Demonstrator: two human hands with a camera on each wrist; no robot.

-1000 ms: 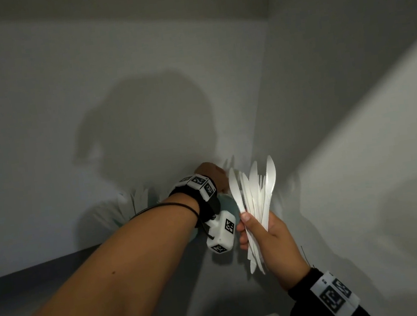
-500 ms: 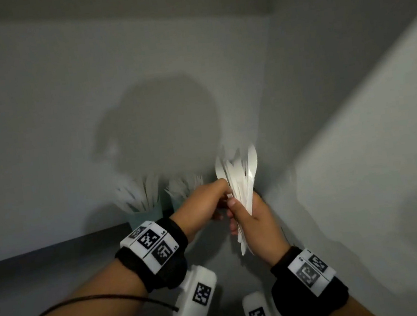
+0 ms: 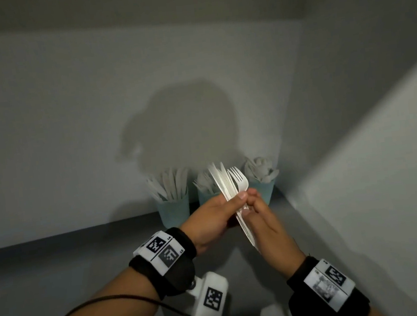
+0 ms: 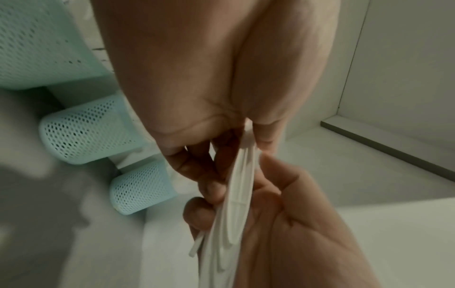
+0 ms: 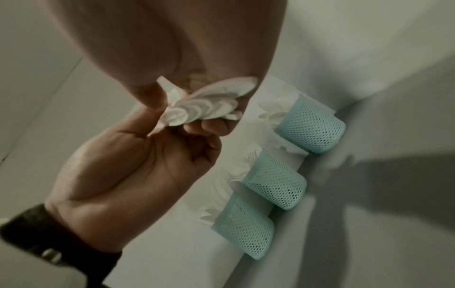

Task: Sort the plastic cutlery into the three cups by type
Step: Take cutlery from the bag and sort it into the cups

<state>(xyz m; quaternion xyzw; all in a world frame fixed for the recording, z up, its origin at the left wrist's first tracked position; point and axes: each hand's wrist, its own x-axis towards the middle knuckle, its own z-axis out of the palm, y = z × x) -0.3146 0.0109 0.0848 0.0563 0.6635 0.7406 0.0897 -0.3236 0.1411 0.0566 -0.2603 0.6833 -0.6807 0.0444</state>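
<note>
A bundle of white plastic cutlery stands upright between my two hands, a fork at its front. My left hand pinches the bundle with thumb and fingers. My right hand grips the handles just below. Three teal mesh cups stand in a row against the back wall: the left cup holds knives, the middle cup forks, the right cup spoons. The hands hover just in front of the middle and right cups. The right wrist view shows the fanned cutlery heads and the cups.
The cups sit on a grey surface in a corner. A pale wall rises behind them, and another pale panel closes in on the right. Wrist cameras hang under both forearms.
My left hand came back from the cups and took hold of the bundle beside my right hand. The view tilted down, so all three cups show.
</note>
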